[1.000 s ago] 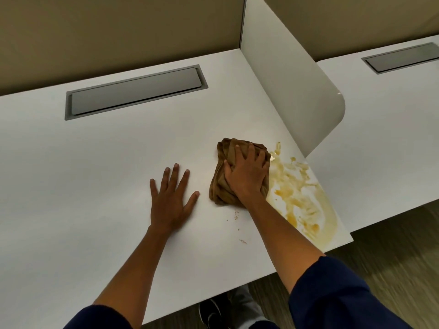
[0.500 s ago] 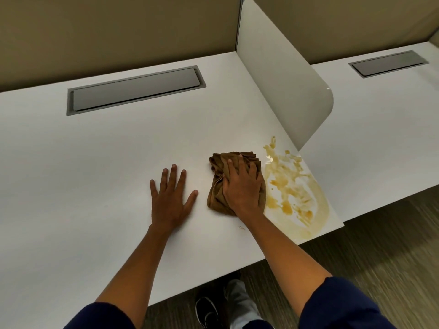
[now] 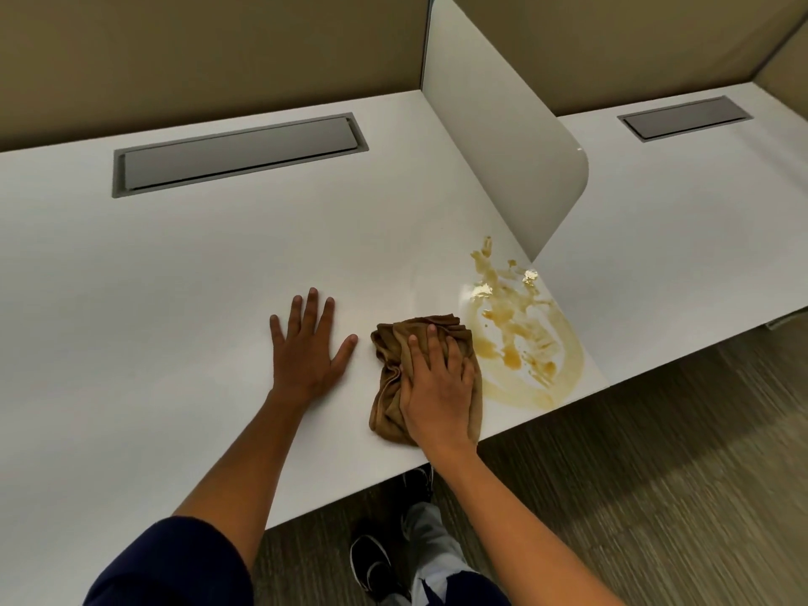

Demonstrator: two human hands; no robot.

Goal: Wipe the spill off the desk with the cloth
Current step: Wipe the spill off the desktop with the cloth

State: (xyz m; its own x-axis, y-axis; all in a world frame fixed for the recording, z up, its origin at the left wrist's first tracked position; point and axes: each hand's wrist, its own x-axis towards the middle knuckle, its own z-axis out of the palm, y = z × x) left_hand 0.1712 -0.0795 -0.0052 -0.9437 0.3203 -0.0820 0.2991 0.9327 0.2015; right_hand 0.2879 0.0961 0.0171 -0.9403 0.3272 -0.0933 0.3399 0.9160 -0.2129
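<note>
one cloth point(image 3: 393, 387) under right hand point(image 3: 439, 393), near desk point(image 3: 175, 277) edge, beside spill point(image 3: 520, 338)

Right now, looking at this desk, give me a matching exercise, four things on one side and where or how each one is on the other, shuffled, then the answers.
Column one:
1. left hand
2. brown cloth
3. spill
4. grey hatch

Column two:
A. smeared near the desk's right front corner, below the white divider
B. bunched up under the right hand
C. set into the desk near its back edge
D. flat on the bare desk, fingers spread, holding nothing

Pairs: 1-D, 2-B, 3-A, 4-C
</note>
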